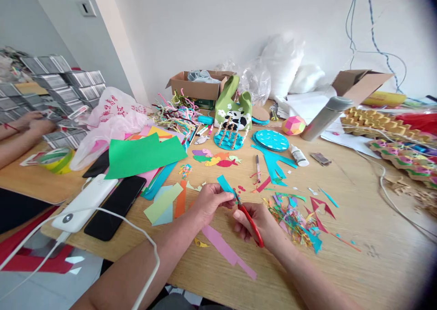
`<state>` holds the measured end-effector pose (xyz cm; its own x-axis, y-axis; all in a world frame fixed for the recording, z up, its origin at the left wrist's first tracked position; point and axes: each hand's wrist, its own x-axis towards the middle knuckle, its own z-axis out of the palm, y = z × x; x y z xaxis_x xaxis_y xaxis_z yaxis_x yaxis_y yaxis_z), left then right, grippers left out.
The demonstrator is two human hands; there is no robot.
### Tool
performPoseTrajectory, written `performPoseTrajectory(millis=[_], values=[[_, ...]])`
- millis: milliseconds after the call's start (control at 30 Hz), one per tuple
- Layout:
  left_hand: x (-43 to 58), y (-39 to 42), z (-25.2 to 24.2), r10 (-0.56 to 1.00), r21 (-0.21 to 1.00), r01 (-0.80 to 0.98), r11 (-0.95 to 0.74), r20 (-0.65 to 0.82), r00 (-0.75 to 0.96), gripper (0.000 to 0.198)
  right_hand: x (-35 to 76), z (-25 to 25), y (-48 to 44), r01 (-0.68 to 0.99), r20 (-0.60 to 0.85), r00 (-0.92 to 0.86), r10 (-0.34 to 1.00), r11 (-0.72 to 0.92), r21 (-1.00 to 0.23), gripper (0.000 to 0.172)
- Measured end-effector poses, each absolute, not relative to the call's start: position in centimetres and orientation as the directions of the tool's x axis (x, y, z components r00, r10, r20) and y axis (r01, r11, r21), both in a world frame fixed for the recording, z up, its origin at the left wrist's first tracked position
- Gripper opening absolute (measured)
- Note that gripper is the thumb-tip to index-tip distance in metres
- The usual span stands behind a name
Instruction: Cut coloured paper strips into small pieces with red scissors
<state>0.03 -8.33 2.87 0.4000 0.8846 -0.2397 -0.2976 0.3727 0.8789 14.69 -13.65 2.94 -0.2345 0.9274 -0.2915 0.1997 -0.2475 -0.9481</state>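
My left hand point(212, 201) pinches a short strip of blue paper point(224, 182) that sticks up beyond the fingertips. In my right hand point(254, 221) is a pair of red-handled scissors point(251, 222), its blades pointing up and left at the strip's lower end. Whether the blades are parted I cannot tell. A purple paper strip point(220, 245) lies on the table below my hands. To the right of the scissors spreads a heap of coloured paper scraps point(297, 219). Several paper fish point(218, 158) lie beyond my left hand, near small coloured bits point(185, 171).
Green paper point(146, 153) tops a paper pile at left, near a white power bank point(85, 203), a black phone point(115, 207) and a cable crossing my left forearm. Farther back stand a panda bag point(234, 105) and a grey flask point(324, 119). Another person's hands point(41, 125) are at far left.
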Motion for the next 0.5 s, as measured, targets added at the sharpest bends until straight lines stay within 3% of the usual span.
performPoseTrajectory(millis=[500], values=[[-0.14,-8.26,2.88,0.861,0.888,-0.277,0.366,-0.210,0.463,0.016,14.63,2.99,-13.61,0.206,-0.273,-0.252,0.928,-0.224,-0.953,0.043]])
